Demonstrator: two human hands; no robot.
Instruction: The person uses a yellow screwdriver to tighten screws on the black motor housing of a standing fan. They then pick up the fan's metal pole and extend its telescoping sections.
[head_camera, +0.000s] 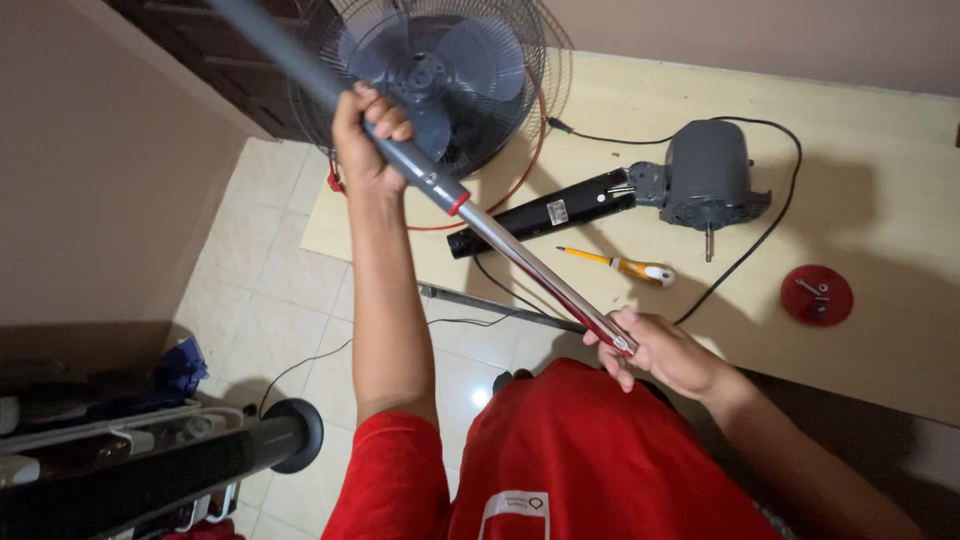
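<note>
While both hands grip it, the pole runs slanted across the view.
Fan stand pole (470, 215): grey upper tube with a red ring, then a chrome inner rod that goes down to the right, above the table edge.
Left hand (365, 135): fingers (385, 115) wrapped fully around the grey tube, closed tight.
Right hand (665, 350): fingers (620, 360) closed around the low end of the chrome rod, the tip just showing between them.
Fan guard with blades (440, 75): behind the left hand, on the table (880, 340).
Fan motor (705, 180): lies well apart, with a black cable.
Screwdriver (620, 265): yellow, under the rod.
Red cap (817, 295): holds small screws.
</note>
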